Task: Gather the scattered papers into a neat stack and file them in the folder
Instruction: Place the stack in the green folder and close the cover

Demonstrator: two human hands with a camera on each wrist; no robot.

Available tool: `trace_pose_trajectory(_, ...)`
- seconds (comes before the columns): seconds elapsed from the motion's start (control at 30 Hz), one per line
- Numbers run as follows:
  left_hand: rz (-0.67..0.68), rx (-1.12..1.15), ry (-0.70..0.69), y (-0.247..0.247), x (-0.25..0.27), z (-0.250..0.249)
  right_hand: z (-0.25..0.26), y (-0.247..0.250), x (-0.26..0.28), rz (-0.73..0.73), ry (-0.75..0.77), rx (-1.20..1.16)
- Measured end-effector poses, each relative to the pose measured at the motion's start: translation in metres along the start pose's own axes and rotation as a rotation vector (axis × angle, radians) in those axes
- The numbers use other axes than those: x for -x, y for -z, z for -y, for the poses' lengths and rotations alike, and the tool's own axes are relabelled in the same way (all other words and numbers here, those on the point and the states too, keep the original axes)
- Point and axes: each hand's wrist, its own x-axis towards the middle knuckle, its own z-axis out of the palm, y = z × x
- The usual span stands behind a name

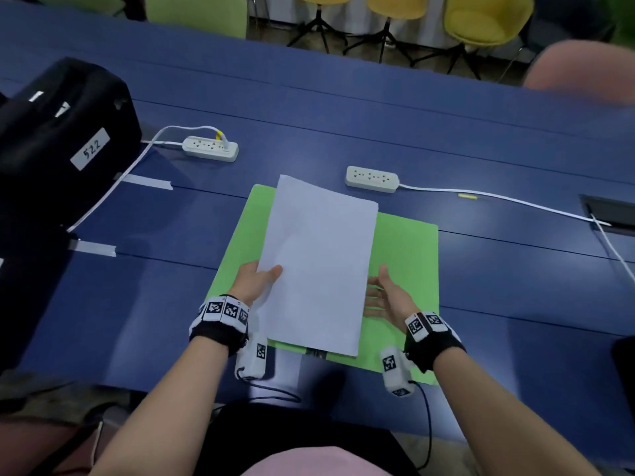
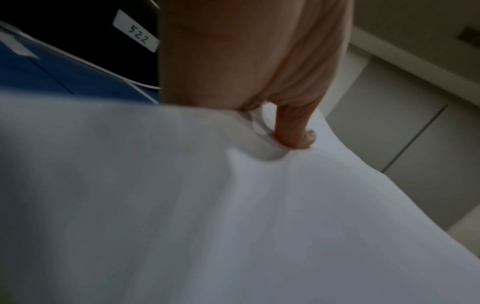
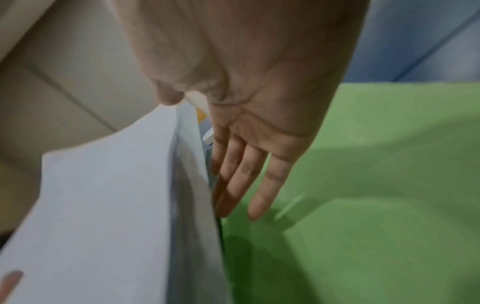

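Observation:
A stack of white papers is held tilted above the open green folder, which lies flat on the blue table. My left hand pinches the stack's left edge, thumb on top; the left wrist view shows the thumb pressing into the papers. My right hand is at the stack's right edge with straight fingers; in the right wrist view its fingers reach along the underside of the papers over the folder.
Two white power strips with cables lie beyond the folder. A black bag labelled 522 stands at the left. Tape strips mark the table. A cable hatch sits at the right edge. Chairs stand behind the table.

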Motion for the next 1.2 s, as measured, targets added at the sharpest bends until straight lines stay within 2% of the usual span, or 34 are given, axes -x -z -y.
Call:
trace_pose_trajectory(0.1,0.07,0.005,-0.001,-0.018,-0.001,-0.001,-0.008,-0.009,0.009,0.055,0.046,-0.192)
trace_pose_trajectory(0.23,0.142,0.029,0.006,-0.039,-0.002,0.002,-0.022,-0.004,0.013,-0.045,0.075,-0.354)
trace_pose_trajectory(0.4,0.134,-0.152,-0.016,-0.055,-0.009,0.012,-0.028,0.012,0.012,-0.183,0.062,-0.249)
trace_pose_trajectory(0.47,-0.006,-0.203,-0.009,-0.045,-0.017,0.014,-0.028,0.024,0.012,-0.252,0.068,-0.203)
trace_pose_trajectory(0.57,-0.359,-0.435,0.073,-0.003,-0.03,0.02,-0.034,0.048,0.01,-0.349,0.064,-0.164)
trace_pose_trajectory(0.63,-0.473,-0.602,0.165,0.028,-0.034,0.028,-0.038,0.063,0.008,-0.415,0.05,-0.124)
trace_pose_trajectory(0.77,-0.439,-0.821,0.249,0.045,-0.031,0.048,-0.037,0.075,0.003,-0.519,-0.012,0.021)
trace_pose_trajectory(0.97,-0.426,-0.955,0.421,0.042,-0.034,0.048,-0.032,0.065,0.0,-0.509,-0.106,0.162)
trace_pose_trajectory(1.1,-0.388,-0.877,0.38,0.05,-0.031,0.042,-0.034,0.061,-0.006,-0.554,-0.121,0.254)
trace_pose_trajectory(1.2,-0.333,-0.973,0.339,0.056,-0.026,0.035,-0.033,0.063,-0.011,-0.572,-0.107,0.272)
